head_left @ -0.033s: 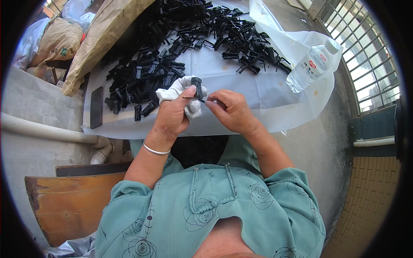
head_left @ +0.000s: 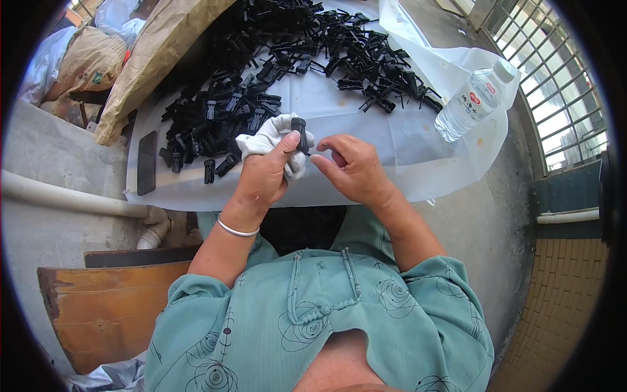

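Near the middle of the frame, slightly above centre, the left hand [head_left: 264, 175] is curled closed around a bunched white cloth [head_left: 266, 138], and its thumb and forefinger pinch a small black plastic clip [head_left: 300, 131] that stands upright just above the cloth. The right hand [head_left: 349, 168] sits just beside it to the right, fingers bent inward, thumb and forefinger drawn together at the lower right edge of the same clip; whether they actually grip a thin part of it cannot be told at this size. A silver bangle [head_left: 235, 229] circles the left wrist. Both hands hover over the near edge of a white plastic sheet [head_left: 366, 117] that covers the work surface across the upper half of the frame. A large heap of black plastic clips [head_left: 287, 52] spreads over that sheet from the upper centre down toward the left, with a few loose pieces lying just left of the cloth. A flat dark rectangular slab [head_left: 146, 163] lies on the sheet at its left edge. At the upper right, a clear water bottle [head_left: 473, 99] with a white cap lies tilted on the sheet. A brown paper sack [head_left: 153, 59] leans along the upper left. The person's teal patterned top [head_left: 313, 326] fills the lower centre.
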`<action>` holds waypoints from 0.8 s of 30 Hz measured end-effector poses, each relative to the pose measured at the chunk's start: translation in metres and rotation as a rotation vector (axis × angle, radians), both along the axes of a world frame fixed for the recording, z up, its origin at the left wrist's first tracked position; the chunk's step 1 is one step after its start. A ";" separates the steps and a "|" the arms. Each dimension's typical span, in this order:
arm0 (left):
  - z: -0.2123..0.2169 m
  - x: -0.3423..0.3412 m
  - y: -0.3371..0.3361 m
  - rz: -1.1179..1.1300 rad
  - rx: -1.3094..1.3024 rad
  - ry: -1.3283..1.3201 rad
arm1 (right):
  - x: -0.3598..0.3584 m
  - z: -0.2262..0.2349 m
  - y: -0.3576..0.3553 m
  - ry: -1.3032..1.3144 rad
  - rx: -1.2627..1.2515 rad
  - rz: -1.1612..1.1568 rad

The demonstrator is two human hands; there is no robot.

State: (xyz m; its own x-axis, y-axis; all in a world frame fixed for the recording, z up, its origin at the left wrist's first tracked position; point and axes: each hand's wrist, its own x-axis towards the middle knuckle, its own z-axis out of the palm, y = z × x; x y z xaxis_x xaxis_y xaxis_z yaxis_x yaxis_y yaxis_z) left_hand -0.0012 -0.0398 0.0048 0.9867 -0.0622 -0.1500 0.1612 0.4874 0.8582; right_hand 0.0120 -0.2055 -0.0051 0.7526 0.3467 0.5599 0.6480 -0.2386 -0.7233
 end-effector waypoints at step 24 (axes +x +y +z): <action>-0.009 -0.016 -0.017 0.151 1.159 -0.818 | -0.007 -0.031 0.016 0.618 0.271 0.107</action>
